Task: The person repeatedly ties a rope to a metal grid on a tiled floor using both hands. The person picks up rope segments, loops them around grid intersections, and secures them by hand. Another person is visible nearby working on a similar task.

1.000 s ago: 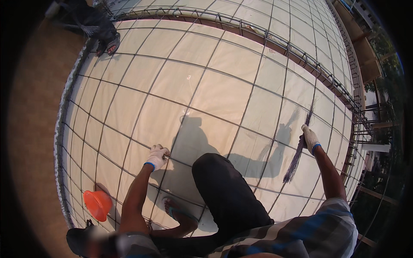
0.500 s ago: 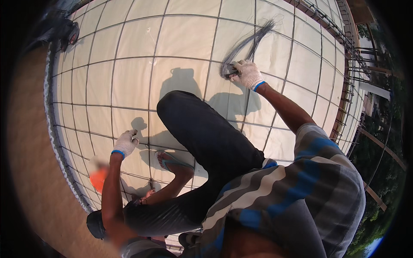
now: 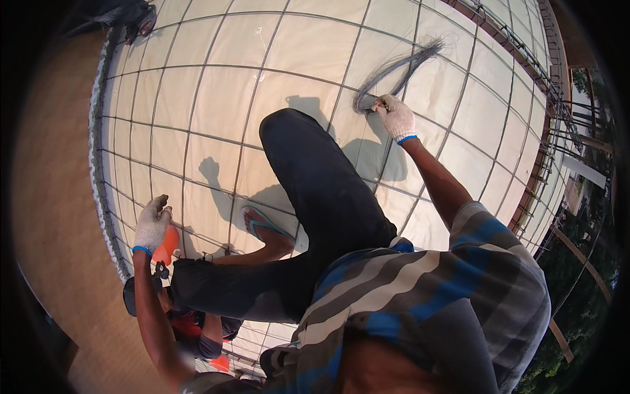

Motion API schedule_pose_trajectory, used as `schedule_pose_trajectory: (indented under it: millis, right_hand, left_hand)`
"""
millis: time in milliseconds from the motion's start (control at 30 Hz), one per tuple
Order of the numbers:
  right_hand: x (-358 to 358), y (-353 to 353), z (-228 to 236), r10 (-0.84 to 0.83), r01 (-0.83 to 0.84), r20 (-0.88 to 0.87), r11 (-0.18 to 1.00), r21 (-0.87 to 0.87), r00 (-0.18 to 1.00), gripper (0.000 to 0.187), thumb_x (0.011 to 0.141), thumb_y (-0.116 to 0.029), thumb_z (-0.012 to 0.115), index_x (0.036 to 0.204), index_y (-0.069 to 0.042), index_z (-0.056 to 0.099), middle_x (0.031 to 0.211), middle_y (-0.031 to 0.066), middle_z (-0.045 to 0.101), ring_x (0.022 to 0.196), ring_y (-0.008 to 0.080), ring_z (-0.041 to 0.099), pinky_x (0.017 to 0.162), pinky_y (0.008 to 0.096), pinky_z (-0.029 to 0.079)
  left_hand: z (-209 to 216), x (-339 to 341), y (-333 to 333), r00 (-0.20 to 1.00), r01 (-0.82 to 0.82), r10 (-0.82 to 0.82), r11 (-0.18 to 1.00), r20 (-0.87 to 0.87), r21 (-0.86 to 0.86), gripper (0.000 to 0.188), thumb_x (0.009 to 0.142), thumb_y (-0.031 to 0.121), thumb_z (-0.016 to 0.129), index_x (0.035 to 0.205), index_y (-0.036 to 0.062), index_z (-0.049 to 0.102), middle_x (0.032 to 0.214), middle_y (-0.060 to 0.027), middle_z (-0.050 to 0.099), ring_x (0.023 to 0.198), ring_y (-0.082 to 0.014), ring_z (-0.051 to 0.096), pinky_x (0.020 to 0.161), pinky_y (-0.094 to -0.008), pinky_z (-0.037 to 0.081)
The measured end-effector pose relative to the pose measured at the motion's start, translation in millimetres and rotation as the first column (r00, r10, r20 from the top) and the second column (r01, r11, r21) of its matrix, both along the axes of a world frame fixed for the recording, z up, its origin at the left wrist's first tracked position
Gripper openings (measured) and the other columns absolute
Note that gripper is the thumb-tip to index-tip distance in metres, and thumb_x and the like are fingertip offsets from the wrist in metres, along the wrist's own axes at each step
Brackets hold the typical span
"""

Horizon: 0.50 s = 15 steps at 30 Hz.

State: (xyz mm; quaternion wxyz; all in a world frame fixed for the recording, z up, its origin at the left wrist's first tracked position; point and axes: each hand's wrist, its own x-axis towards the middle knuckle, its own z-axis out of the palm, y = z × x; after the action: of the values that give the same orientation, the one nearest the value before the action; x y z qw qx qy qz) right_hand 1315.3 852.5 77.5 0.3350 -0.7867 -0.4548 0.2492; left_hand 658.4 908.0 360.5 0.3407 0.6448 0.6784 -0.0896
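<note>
Atop the pale sheeting (image 3: 223, 98), a grid of steel bars (image 3: 199, 65), crossing in rough squares, with the items below.

Wire: one bundle (image 3: 420, 59), grey, thin strands, bent into a narrow loop; lies across the bars at upper right of centre, frayed ends splayed away from the person.

Right hand (image 3: 396, 118): white glove, blue cuff; fingertips drawn together at the bent end of the wire; whether they clamp on it, cannot tell.

Left hand (image 3: 152, 223): matching glove, well apart from the right; raised, fingers loosely bent, thumb clear of them, nothing held.

Orange object (image 3: 169, 244): just beside the left hand in view, partly covered by it; full shape hidden.

Foot (image 3: 269, 226): one, in a turquoise sandal, toward the lower middle.

Clothing of the person: dark trousers (image 3: 321, 177), knee bent; striped shirt (image 3: 426, 276) in grey, cream and blue.

Others: a co-worker (image 3: 187, 322) at lower left, largely hidden behind the left forearm; another person's foot (image 3: 146, 25) at upper left.

Edges: rough pale rim (image 3: 98, 164) at left, brown ground (image 3: 56, 197) beyond; trees at far right, dark.
</note>
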Motion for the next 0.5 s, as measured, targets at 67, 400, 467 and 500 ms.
schedule_pose_trajectory:
  millis: [67, 400, 467, 500]
  right_hand:
    - [-4.7, 12.7, 31.2, -0.246, 0.244, -0.122, 0.969, -0.031, 0.962, 0.028, 0.101, -0.031, 0.067, 0.105, -0.005, 0.075, 0.098, 0.0187, 0.079, 0.093, 0.0378, 0.076, 0.084, 0.0465, 0.059]
    - [-181.0, -42.2, 276.3, 0.820, -0.762, 0.019, 0.522, 0.383, 0.571, 0.017, 0.086, -0.023, 0.079, 0.093, -0.011, 0.069, 0.084, 0.0096, 0.068, 0.082, 0.0315, 0.068, 0.074, 0.0449, 0.053]
    - [-173.6, -54.0, 278.0, 0.876, -0.813, 0.039, 0.430, 0.392, 0.481, 0.018, 0.084, -0.022, 0.081, 0.093, -0.011, 0.069, 0.086, 0.0082, 0.069, 0.084, 0.0304, 0.069, 0.074, 0.0437, 0.053]
    - [-169.5, -55.7, 277.9, 0.901, -0.834, 0.069, 0.365, 0.414, 0.429, 0.018, 0.084, -0.021, 0.082, 0.093, -0.011, 0.070, 0.086, 0.0075, 0.069, 0.084, 0.0301, 0.069, 0.075, 0.0435, 0.053]
  left_hand:
    - [-1.4, 41.8, 9.5, 0.949, -0.243, 0.237, 0.970, 0.209, 0.006, 0.060, 0.111, 0.038, 0.059, 0.152, -0.0048, 0.055, 0.138, -0.0191, 0.070, 0.128, -0.0275, 0.068, 0.108, -0.0413, 0.053]
    - [11.5, 309.8, -1.2, 0.119, -0.234, 0.743, 0.666, 0.659, -0.708, 0.064, 0.105, 0.056, 0.069, 0.138, 0.0019, 0.060, 0.108, -0.0100, 0.071, 0.092, -0.0197, 0.071, 0.080, -0.0372, 0.060]
    - [0.2, 307.9, 13.5, 0.063, -0.305, 0.746, 0.647, 0.663, -0.699, 0.049, 0.109, 0.050, 0.067, 0.127, 0.0049, 0.061, 0.094, -0.0025, 0.064, 0.073, -0.0113, 0.058, 0.063, -0.0263, 0.051]
    - [1.6, 307.5, 21.7, 0.037, -0.302, 0.728, 0.661, 0.685, -0.686, 0.052, 0.110, 0.052, 0.064, 0.129, 0.0034, 0.061, 0.090, -0.0013, 0.060, 0.066, -0.0092, 0.051, 0.057, -0.0232, 0.046]
